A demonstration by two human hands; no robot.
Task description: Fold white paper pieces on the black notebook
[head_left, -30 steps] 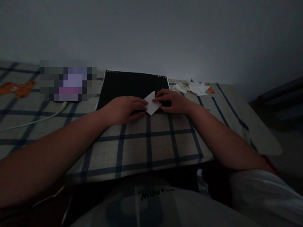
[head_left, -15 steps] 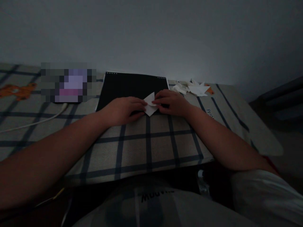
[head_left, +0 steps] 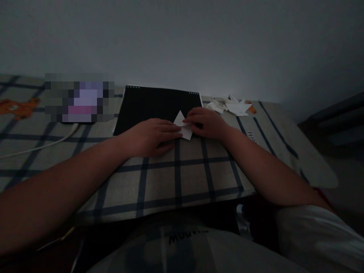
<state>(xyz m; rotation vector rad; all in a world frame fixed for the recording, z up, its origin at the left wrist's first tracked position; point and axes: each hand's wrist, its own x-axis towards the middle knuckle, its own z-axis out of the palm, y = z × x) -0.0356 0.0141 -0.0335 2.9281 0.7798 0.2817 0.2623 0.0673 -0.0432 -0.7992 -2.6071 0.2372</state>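
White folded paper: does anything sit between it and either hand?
Nothing visible does. The left hand and the right hand both touch the white folded paper directly, at the near edge of the black sheet on the checked cloth.

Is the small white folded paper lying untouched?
No, both the left hand and right hand press on the small white folded paper.
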